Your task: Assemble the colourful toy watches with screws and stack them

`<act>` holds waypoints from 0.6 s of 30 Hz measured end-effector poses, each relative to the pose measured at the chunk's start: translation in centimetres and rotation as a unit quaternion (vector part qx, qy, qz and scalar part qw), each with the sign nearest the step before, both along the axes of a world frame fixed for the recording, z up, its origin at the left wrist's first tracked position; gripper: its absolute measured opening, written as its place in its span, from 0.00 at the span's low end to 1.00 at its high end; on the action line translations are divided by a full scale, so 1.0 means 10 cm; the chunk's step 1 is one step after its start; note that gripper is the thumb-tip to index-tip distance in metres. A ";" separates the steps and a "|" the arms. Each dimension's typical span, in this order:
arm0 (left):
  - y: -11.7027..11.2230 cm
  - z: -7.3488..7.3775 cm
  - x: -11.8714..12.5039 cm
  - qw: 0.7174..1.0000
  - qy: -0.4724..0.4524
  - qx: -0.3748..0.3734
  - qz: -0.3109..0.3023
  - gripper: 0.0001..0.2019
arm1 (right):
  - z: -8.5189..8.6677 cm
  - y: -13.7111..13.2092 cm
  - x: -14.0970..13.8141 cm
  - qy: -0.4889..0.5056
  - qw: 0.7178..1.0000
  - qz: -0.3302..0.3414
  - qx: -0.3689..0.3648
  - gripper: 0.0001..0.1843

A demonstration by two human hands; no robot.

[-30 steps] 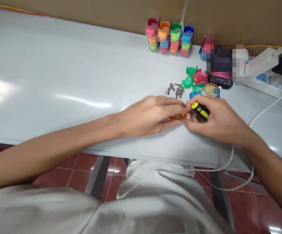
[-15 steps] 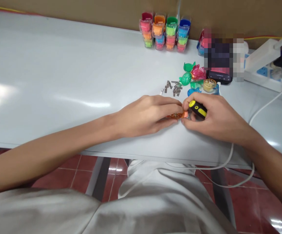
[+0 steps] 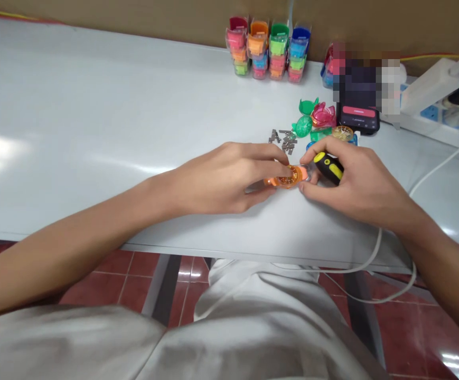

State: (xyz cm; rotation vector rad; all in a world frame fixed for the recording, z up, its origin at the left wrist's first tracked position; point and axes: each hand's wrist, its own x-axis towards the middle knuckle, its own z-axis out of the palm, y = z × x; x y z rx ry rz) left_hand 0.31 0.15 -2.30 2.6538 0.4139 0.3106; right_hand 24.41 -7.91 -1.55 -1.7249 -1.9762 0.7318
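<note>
My left hand (image 3: 223, 179) pinches a small orange round plastic piece (image 3: 287, 178) just above the white table (image 3: 94, 132). My right hand (image 3: 352, 184) is closed round a short screwdriver with a black and yellow handle (image 3: 329, 166), its tip end hidden against the orange piece. Both hands meet near the table's front edge. Behind them lie several small grey metal bits (image 3: 282, 140) and loose coloured plastic pieces (image 3: 316, 119) in green, pink, blue and yellow.
Stacks of coloured plastic parts in clear holders (image 3: 269, 50) stand against the back wall. A dark phone (image 3: 358, 116) lies right of the loose pieces. A white power strip (image 3: 435, 100) and white cable (image 3: 375, 253) run along the right side.
The orange piece has turned so its round face shows more, and my left fingers have shifted on it. Both hands stay together in the same spot; the view has tilted slightly.
</note>
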 end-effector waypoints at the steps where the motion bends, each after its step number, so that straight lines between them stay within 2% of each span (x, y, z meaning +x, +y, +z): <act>1: 0.00 0.01 0.00 1.000 0.002 -0.008 -0.004 0.16 | 0.00 0.00 0.00 -0.004 1.000 -0.006 0.004 0.14; 5: 0.00 0.07 -0.02 0.998 0.023 -0.051 -0.036 0.15 | 0.00 0.00 0.01 -0.003 0.999 -0.023 0.021 0.13; 8: -0.02 0.07 -0.02 0.996 0.020 -0.068 -0.047 0.15 | -0.01 0.01 0.02 0.023 1.000 -0.010 0.009 0.13; 10: -0.03 0.04 -0.01 0.997 0.011 -0.056 -0.044 0.14 | -0.02 0.02 0.03 0.014 1.000 0.012 0.005 0.13; 14: -0.01 -0.05 0.02 0.998 -0.006 -0.041 -0.050 0.20 | -0.01 0.01 0.04 0.009 0.999 0.042 -0.022 0.18; 18: -0.02 -0.10 0.07 0.998 -0.004 -0.057 -0.041 0.15 | 0.02 -0.03 0.05 0.009 0.995 0.085 -0.048 0.23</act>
